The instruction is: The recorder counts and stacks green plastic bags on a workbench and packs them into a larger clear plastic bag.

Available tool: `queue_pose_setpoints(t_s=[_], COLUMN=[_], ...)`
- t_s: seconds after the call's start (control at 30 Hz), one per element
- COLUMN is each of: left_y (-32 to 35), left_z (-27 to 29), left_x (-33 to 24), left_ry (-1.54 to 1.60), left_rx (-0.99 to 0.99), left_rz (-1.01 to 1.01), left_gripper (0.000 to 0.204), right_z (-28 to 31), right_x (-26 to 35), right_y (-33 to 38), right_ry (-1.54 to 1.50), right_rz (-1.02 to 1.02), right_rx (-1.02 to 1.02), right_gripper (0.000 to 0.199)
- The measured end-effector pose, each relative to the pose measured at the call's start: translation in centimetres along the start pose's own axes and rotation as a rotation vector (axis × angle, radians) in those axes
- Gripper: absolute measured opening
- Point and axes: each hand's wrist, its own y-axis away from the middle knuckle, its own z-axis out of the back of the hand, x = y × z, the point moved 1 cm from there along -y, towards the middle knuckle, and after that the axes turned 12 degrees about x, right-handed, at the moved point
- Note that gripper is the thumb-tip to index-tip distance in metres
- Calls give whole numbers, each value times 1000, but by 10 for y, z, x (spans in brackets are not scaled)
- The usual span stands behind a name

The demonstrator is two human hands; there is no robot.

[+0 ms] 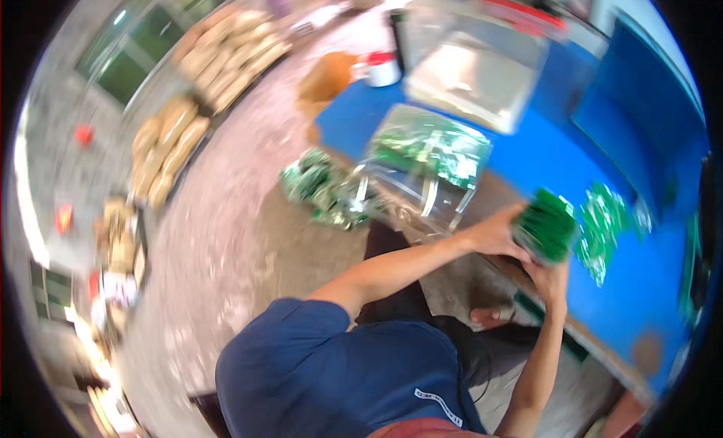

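Both my hands grip a thick green bundle above the near edge of the blue table. It looks like a stack of thin green pieces, perhaps wrapped in clear plastic; blur hides its exact kind. My left hand is closed around its left side. From below, my right hand holds the lower end, its fingers partly hidden. Just right of the bundle, clear bags with green contents lie on the table. To the left, a clear plastic package of green pieces rests at the table edge.
The blue table carries a pale translucent bin, a white and red container and a blue upright panel or box. Green plastic-wrapped packets sit left of the table. Stacked sacks stand across the floor.
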Motion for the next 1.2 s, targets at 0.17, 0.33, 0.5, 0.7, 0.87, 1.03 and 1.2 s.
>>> queue_pose_setpoints(t_s=[0.17, 0.33, 0.5, 0.7, 0.87, 1.03, 1.2], left_y=[2, 13, 24, 41, 62, 70, 65], left_z=[-6, 0, -9, -5, 34, 14, -12], left_x=[20, -10, -40, -27, -42, -37, -37], left_ry=[140, 143, 830, 806, 156, 1196, 837], left_rx=[-61, -32, 26, 277, 190, 55, -133], left_rz=[-21, 37, -95, 45, -50, 62, 386], left_gripper=[89, 83, 70, 45, 82, 113, 56], right_z=[-13, 1, 7, -73, -99, -19, -20], right_x=[-24, 17, -5, 11, 7, 52, 49], right_y=[-16, -2, 14, 53, 47, 40, 49], right_ry=[115, -127, -1239, -1678, -2329, -951, -640], right_rz=[71, -151, -278, -283, -54, -268, -261], right_rx=[0, 74, -153, 612, 426, 12, 70], right_gripper=[45, 61, 93, 83, 59, 110, 105])
